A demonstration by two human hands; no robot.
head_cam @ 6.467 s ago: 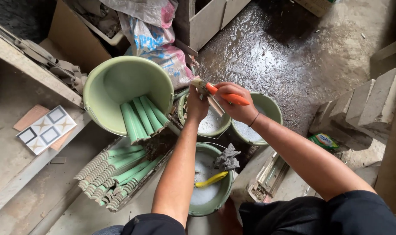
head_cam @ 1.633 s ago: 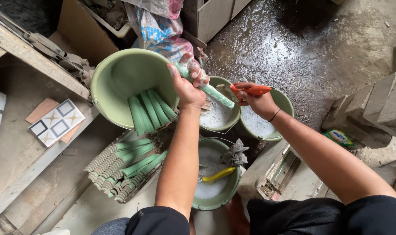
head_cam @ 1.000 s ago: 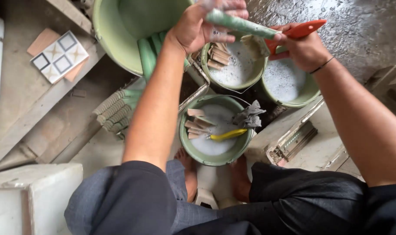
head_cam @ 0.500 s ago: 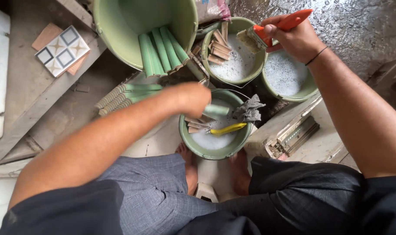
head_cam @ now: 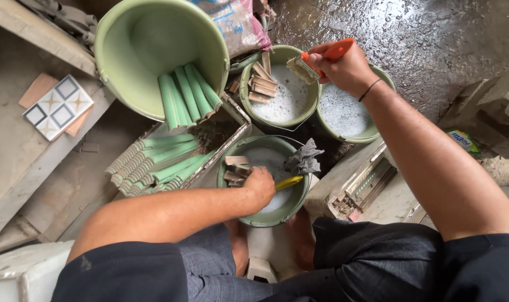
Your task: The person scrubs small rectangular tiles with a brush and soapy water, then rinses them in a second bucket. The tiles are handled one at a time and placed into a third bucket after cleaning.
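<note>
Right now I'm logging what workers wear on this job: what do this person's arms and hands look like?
Both arms are bare from the short dark sleeves down. No gloves on the left hand or the right hand. A thin dark band circles the right wrist; no watch or rings are visible.

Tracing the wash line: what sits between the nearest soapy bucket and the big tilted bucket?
In the head view, a crate of stacked green moulding tiles lies between them.

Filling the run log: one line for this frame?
left hand: in near soapy bucket | right hand: holds orange-handled brush above far buckets
</note>
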